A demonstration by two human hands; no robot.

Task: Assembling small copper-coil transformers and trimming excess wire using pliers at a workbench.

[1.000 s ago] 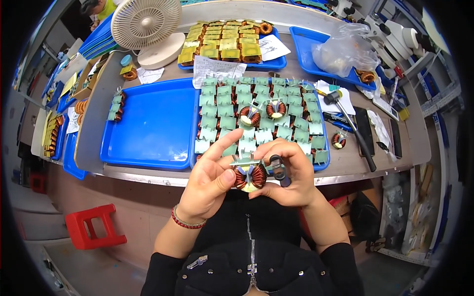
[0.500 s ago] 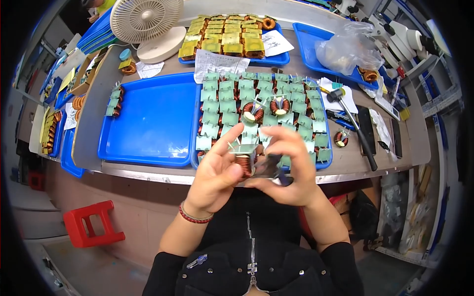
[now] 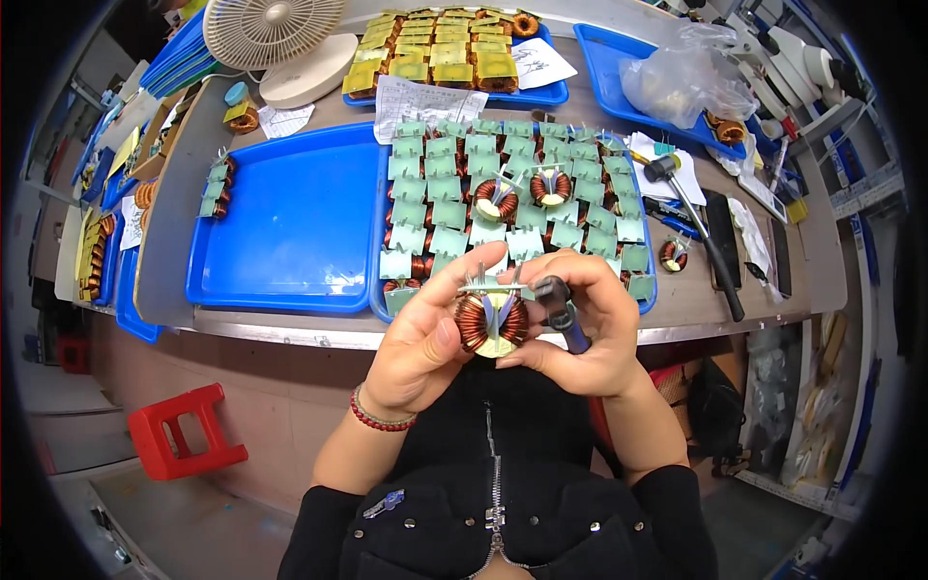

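Note:
My left hand (image 3: 422, 338) grips a toroidal coil (image 3: 491, 324), with thumb and fingers at its left side. The coil has copper windings, a pale yellow core face, and a small green plate with wire leads on top. My right hand (image 3: 596, 324) is closed around pliers (image 3: 557, 300) with a dark head and blue handle. Its fingertips also touch the coil's right side. Just beyond my hands, a blue tray (image 3: 650, 290) holds rows of similar coils with green plates. Two coils, one (image 3: 497, 200) beside another (image 3: 551, 186), lie on top of those rows.
To the left is a blue tray (image 3: 280, 222) with a few coils (image 3: 217, 187) along its left side. Farther back are a fan (image 3: 275, 34) and a tray of yellow-topped coils (image 3: 553, 92). A mallet (image 3: 698, 224) and a loose coil (image 3: 674, 254) lie at right. A red stool (image 3: 188, 432) stands below.
The coil has turned in my left hand, so its yellow face and windings now show. The pliers, blurred before, now stand clear beside it. The view has shifted slightly.

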